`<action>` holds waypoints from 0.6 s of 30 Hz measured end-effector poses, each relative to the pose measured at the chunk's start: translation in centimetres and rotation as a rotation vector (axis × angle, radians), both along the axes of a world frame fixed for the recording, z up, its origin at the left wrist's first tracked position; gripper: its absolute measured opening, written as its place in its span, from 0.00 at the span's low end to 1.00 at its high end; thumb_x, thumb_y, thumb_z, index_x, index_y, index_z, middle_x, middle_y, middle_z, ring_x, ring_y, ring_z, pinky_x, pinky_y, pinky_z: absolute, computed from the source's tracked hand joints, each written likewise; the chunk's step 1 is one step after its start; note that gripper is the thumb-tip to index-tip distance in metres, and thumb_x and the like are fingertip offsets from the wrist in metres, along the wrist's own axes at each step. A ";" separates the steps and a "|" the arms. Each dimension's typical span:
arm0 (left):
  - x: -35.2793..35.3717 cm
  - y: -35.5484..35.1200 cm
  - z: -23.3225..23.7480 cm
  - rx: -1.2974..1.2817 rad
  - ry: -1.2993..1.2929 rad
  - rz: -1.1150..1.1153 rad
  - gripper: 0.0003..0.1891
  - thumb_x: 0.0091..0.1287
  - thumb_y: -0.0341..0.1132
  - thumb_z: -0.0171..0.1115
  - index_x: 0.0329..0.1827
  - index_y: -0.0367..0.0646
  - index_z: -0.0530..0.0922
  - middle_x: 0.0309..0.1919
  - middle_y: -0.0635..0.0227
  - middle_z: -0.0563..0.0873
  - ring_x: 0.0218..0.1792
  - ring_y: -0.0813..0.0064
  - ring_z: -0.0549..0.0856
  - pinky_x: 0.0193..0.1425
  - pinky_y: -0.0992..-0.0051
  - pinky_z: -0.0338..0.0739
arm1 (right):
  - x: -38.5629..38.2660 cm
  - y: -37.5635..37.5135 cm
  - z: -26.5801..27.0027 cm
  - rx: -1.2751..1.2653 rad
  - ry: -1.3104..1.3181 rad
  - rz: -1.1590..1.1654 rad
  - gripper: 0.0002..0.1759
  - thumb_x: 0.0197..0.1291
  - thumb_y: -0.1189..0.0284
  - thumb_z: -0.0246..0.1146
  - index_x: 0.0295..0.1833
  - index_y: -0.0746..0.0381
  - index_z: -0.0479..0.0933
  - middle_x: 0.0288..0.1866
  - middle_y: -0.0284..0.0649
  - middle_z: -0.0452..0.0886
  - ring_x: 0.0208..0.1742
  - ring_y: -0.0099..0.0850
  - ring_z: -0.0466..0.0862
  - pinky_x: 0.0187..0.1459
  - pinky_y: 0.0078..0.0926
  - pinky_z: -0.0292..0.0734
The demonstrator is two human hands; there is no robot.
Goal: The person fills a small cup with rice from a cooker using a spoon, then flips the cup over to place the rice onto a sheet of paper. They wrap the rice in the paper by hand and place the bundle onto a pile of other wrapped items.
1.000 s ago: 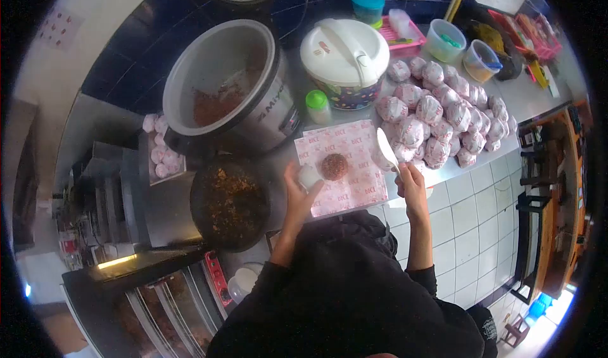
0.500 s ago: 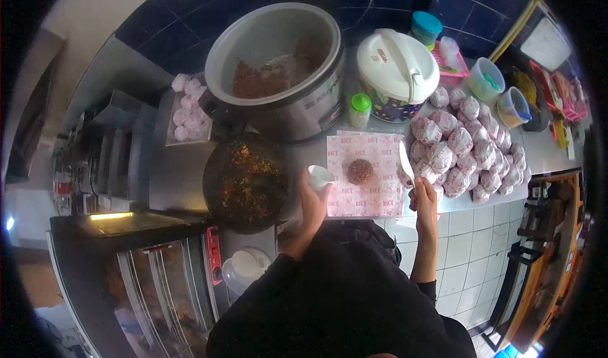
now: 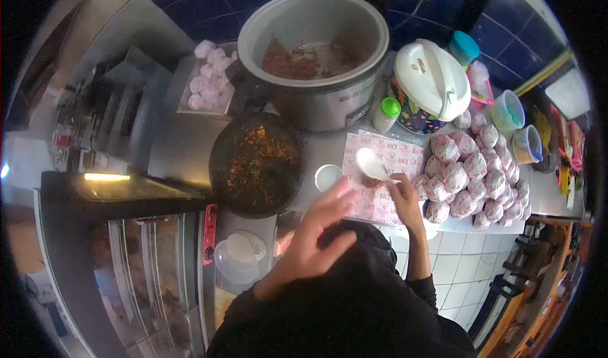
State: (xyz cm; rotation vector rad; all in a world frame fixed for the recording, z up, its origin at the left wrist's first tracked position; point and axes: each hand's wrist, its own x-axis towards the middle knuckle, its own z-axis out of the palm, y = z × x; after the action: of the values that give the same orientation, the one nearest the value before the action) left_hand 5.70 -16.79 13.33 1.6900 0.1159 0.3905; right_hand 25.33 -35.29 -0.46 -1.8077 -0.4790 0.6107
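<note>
My right hand (image 3: 404,196) grips the handle of a white spoon (image 3: 370,164). The spoon's bowl is over printed wrapping paper (image 3: 356,201), in front of a small mound of brown rice (image 3: 373,184) that it partly covers. A small white cup (image 3: 329,177) stands on the counter at the paper's left edge. My left hand (image 3: 316,231) is raised nearer my body, below the cup, with its fingers spread and nothing in them; it is somewhat blurred.
Left of the paper sits a dark pan (image 3: 256,168) of browned food. Behind are a large open rice cooker (image 3: 310,98), a green-lidded shaker (image 3: 387,113) and a white-lidded container (image 3: 430,85). Paper-wrapped balls (image 3: 465,174) are piled at right; more fill a tray (image 3: 206,109).
My left hand has let go of the cup, which now stands on the counter, and has drawn back toward me. My right hand has brought the spoon left, over the rice mound. The view has shifted.
</note>
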 end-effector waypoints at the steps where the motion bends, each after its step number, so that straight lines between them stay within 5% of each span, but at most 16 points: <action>1: -0.5 0.2 2.7 0.064 0.013 -0.124 0.42 0.64 0.18 0.68 0.81 0.37 0.57 0.81 0.46 0.59 0.77 0.47 0.70 0.78 0.50 0.70 | -0.5 2.0 1.7 -0.020 -0.049 0.088 0.12 0.74 0.70 0.62 0.56 0.65 0.75 0.38 0.39 0.84 0.42 0.28 0.83 0.44 0.28 0.77; 2: -1.1 -0.1 4.6 -0.032 -0.050 -0.176 0.39 0.63 0.15 0.67 0.78 0.42 0.63 0.80 0.45 0.62 0.75 0.42 0.71 0.76 0.49 0.72 | -0.5 4.0 0.5 0.096 -0.299 0.171 0.15 0.72 0.71 0.64 0.59 0.64 0.73 0.44 0.48 0.85 0.49 0.36 0.86 0.50 0.33 0.78; 3: -1.7 -0.4 5.7 -0.125 -0.114 -0.231 0.37 0.62 0.13 0.66 0.75 0.47 0.70 0.79 0.44 0.65 0.74 0.37 0.72 0.75 0.47 0.74 | -0.6 5.4 0.1 0.002 -0.154 0.234 0.16 0.71 0.71 0.65 0.59 0.64 0.73 0.50 0.52 0.84 0.52 0.44 0.87 0.53 0.38 0.79; 5: -2.5 -1.1 6.5 -0.144 -0.238 -0.189 0.35 0.60 0.13 0.67 0.71 0.50 0.72 0.78 0.43 0.66 0.72 0.33 0.72 0.72 0.47 0.77 | -0.9 9.5 0.2 -0.166 -0.372 0.359 0.18 0.69 0.70 0.66 0.60 0.63 0.73 0.55 0.56 0.83 0.54 0.53 0.85 0.55 0.46 0.80; 9: -3.3 -2.7 6.9 -0.221 -0.680 -0.097 0.33 0.54 0.11 0.69 0.55 0.63 0.82 0.75 0.40 0.70 0.68 0.18 0.71 0.61 0.48 0.86 | -2.2 17.6 -4.5 -0.111 -0.412 0.341 0.22 0.66 0.70 0.65 0.64 0.60 0.72 0.55 0.57 0.79 0.53 0.62 0.82 0.55 0.54 0.79; 12: -4.3 -2.2 6.3 -0.161 -0.671 -0.139 0.36 0.51 0.11 0.72 0.57 0.64 0.80 0.77 0.44 0.67 0.65 0.22 0.76 0.53 0.53 0.91 | -2.8 21.7 -4.9 -0.133 -0.392 0.345 0.22 0.65 0.70 0.67 0.64 0.60 0.75 0.54 0.55 0.80 0.56 0.58 0.81 0.57 0.52 0.78; 14: -4.1 -2.3 6.4 -0.072 -0.689 -0.116 0.37 0.50 0.12 0.73 0.58 0.65 0.79 0.77 0.47 0.67 0.64 0.23 0.78 0.52 0.54 0.92 | -2.8 23.2 -6.0 -0.101 -0.649 0.430 0.24 0.65 0.70 0.66 0.66 0.61 0.72 0.53 0.53 0.78 0.56 0.56 0.80 0.57 0.49 0.79; 16: -2.9 -2.7 7.5 0.293 -0.743 0.175 0.39 0.48 0.12 0.74 0.59 0.66 0.78 0.74 0.50 0.70 0.58 0.32 0.83 0.48 0.57 0.93 | -2.7 22.8 -5.7 -0.079 -0.687 0.419 0.24 0.65 0.71 0.66 0.66 0.61 0.73 0.53 0.53 0.79 0.57 0.54 0.79 0.57 0.48 0.79; 18: -2.4 -2.4 7.6 0.298 -0.712 0.170 0.37 0.50 0.12 0.74 0.58 0.64 0.78 0.72 0.51 0.72 0.56 0.37 0.85 0.49 0.57 0.92 | -2.3 20.5 -3.2 0.006 -0.705 0.381 0.24 0.66 0.72 0.65 0.67 0.62 0.73 0.55 0.53 0.79 0.59 0.51 0.79 0.58 0.46 0.78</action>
State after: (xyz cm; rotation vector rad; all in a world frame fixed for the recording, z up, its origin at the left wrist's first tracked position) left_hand 3.33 -19.17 20.97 1.7368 -0.3404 1.1569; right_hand 23.07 -14.75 -3.68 -1.9117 -1.3174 0.1965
